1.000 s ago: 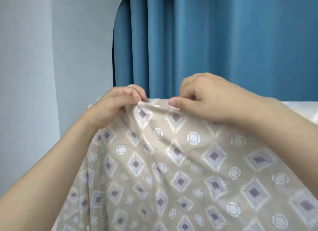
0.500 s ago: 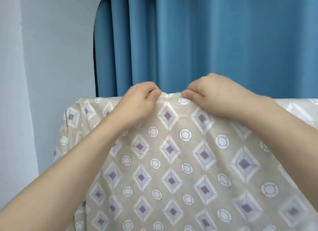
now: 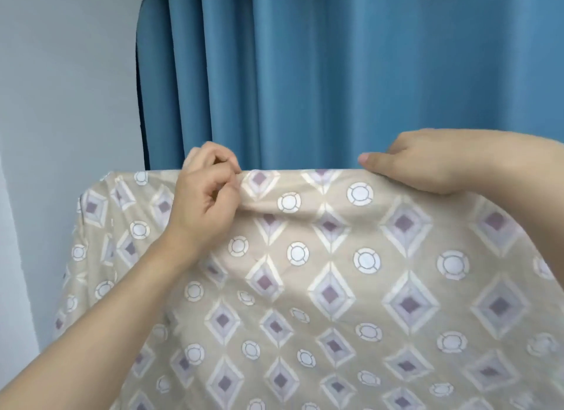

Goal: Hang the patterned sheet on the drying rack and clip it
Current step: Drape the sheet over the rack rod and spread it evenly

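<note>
Both hands' fingers pinch the soft beige diamond-and-circle patterned sheet along its draped top fold.

rack: hidden under sheet | sheet: cut off right, bottom | right hand fingers: hidden behind fold

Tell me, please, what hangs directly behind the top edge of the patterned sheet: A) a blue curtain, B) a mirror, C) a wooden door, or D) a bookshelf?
A: a pleated blue curtain fills the view above the patterned sheet, whose top edge both hands grip.
</note>
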A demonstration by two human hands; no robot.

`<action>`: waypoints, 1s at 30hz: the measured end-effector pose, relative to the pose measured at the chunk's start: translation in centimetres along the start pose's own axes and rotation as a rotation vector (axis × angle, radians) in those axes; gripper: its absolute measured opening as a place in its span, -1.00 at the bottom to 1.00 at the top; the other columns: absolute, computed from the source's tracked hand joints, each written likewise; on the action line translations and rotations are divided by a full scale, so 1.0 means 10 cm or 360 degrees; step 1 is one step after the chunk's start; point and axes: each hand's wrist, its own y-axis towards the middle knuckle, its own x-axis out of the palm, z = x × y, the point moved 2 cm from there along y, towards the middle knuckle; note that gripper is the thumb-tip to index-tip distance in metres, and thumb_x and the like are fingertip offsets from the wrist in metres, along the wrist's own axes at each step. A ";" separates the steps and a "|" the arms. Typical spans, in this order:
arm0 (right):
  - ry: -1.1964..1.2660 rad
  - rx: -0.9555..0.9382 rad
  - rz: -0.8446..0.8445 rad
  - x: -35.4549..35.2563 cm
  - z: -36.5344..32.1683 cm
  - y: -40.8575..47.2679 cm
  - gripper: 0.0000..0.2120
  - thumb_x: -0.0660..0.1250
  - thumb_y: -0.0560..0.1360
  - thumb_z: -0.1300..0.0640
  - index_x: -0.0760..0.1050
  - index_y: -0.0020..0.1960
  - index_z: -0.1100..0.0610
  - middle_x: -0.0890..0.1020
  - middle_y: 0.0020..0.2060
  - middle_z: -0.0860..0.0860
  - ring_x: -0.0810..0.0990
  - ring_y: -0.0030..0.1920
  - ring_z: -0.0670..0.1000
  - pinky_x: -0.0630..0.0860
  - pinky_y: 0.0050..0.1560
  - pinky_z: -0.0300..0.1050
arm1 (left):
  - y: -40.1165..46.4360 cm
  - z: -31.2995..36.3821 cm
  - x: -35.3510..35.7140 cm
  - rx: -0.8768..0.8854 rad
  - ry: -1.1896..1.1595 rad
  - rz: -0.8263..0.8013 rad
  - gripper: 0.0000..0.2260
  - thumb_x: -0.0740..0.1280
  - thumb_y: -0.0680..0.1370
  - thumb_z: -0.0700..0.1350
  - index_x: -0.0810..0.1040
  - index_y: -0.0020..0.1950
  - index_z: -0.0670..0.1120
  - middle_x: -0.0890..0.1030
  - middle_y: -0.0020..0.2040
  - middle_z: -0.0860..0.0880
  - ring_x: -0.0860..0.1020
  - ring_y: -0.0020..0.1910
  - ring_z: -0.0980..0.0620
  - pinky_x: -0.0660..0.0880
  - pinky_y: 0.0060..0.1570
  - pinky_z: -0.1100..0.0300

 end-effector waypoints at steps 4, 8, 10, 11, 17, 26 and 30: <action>0.0134 -0.0004 -0.0004 -0.03 0.24 -0.02 -0.49 -0.01 0.63 -0.17 0.45 -0.20 0.19 0.47 -0.30 0.02 0.46 -0.21 0.05 0.34 -0.20 -0.09 | 0.20 0.47 0.23 -0.0001 0.0258 -0.0228 -0.86 0.14 0.43 -0.12 0.45 -0.24 -0.12 0.51 -0.17 0.00 0.45 -0.14 -0.08 0.42 -0.06 -0.06; 0.0220 -0.0009 -0.0087 -0.09 0.54 -0.06 -0.53 0.06 0.60 -0.18 0.50 -0.25 0.12 0.60 -0.23 0.01 0.58 -0.14 0.06 0.47 0.08 -0.01 | 0.37 0.96 0.67 -0.0121 0.0351 -0.0495 -0.81 0.13 0.52 -0.01 0.51 -0.05 -0.01 0.53 -0.10 0.10 0.49 -0.07 0.02 0.44 0.01 0.00; 0.0226 0.0017 -0.0132 -0.10 0.77 -0.12 -0.53 0.08 0.58 -0.18 0.57 -0.21 0.10 0.65 -0.20 0.00 0.62 -0.12 0.08 0.50 0.11 0.05 | 0.43 1.11 0.87 -0.0237 0.0421 -0.0579 -0.80 0.14 0.56 -0.04 0.54 -0.07 -0.01 0.56 -0.10 0.11 0.50 -0.07 0.03 0.44 -0.03 0.06; 0.0249 0.0022 -0.0144 -0.12 0.88 -0.17 -0.54 0.08 0.58 -0.17 0.59 -0.18 0.10 0.66 -0.21 0.00 0.63 -0.17 0.08 0.53 0.04 0.03 | 0.46 1.15 0.93 -0.0326 0.0424 -0.0612 -0.80 0.14 0.57 -0.08 0.55 -0.11 -0.03 0.58 -0.14 0.12 0.52 -0.10 0.02 0.45 -0.07 0.09; 0.0499 -0.0155 0.0056 -0.18 1.29 -0.34 -0.62 0.17 0.61 -0.09 0.55 -0.18 0.16 0.57 -0.42 0.00 0.54 -0.43 0.05 0.44 -0.45 -0.14 | 0.52 1.32 1.10 -0.0622 0.0290 -0.0710 -0.78 0.11 0.62 -0.10 0.50 -0.13 -0.05 0.49 -0.35 0.18 0.46 -0.31 0.08 0.36 -0.34 0.16; -0.0083 -0.1110 0.1699 0.20 1.25 -0.46 -0.65 0.13 0.63 0.13 0.55 -0.21 0.23 0.52 -0.33 0.10 0.44 -0.36 0.15 0.32 -0.42 -0.04 | 0.25 1.22 1.01 -0.0492 -0.0734 -0.0209 -0.75 0.13 0.66 -0.09 0.42 -0.20 -0.07 0.43 -0.27 0.03 0.38 -0.33 0.12 0.35 -0.32 0.30; -0.0318 -0.1347 0.1675 0.44 1.45 -0.50 -0.72 0.25 0.59 0.19 0.58 -0.23 0.28 0.52 -0.37 0.14 0.41 -0.43 0.14 0.33 -0.43 0.00 | 0.09 1.21 1.13 0.0032 0.0080 -0.0353 -0.75 0.14 0.56 -0.10 0.44 -0.28 -0.11 0.45 -0.11 0.04 0.38 -0.05 -0.05 0.33 0.04 -0.02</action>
